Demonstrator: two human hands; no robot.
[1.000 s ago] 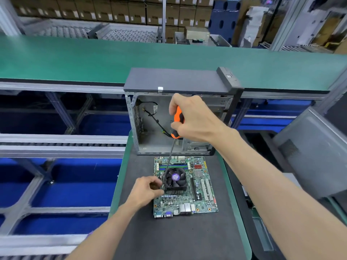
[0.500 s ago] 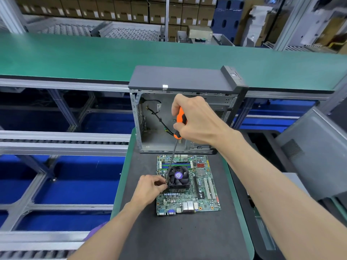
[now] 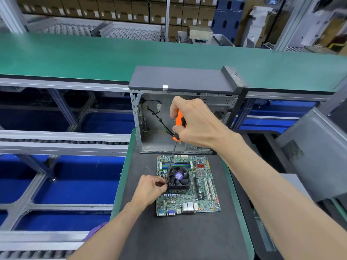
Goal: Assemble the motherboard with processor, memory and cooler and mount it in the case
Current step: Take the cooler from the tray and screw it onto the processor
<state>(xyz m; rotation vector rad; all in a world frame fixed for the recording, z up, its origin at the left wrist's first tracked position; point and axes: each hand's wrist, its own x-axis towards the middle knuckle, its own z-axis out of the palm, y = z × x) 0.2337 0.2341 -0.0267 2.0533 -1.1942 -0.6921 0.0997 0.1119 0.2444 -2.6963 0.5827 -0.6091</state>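
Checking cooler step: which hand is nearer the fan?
Left. The left hand sits against the fan at its left edge; the right hand is up at the screwdriver handle.

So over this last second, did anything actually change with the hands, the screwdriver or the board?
Barely anything. The right hand holds the orange screwdriver the same way, tip down at the cooler's left edge. The left hand's fingers moved in from beside the cooler to pinch at the tip. Nothing was let go. The motherboard lies on the mat and the case stands open behind it, both as before.
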